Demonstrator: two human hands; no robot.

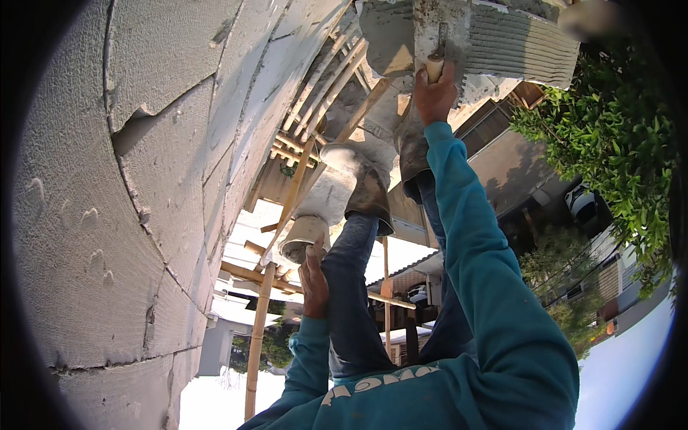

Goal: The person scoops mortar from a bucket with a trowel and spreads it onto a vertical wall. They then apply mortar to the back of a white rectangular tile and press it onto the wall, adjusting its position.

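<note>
My right hand (436,97) is closed round the light handle of a notched trowel (444,18). The metal blade lies against a pale slab (565,80) coated in grey mortar (519,43). To the right of the blade the mortar is combed into parallel ridges; to its left it is smoother. Beside my bent knee, my left hand (314,285) has its fingers stretched out toward a whitish bucket (307,233). The fingertips come close to its rim, but I cannot tell whether they touch. Nothing shows in that hand.
A wall of large grey blocks (165,165) with open joints rises along the left. Bamboo poles (259,337) form scaffolding around my mud-covered boots (369,193). Mortar-stained sacks or sheets (330,193) lie near my feet. Leafy branches (609,136) hang at the right, with buildings beyond.
</note>
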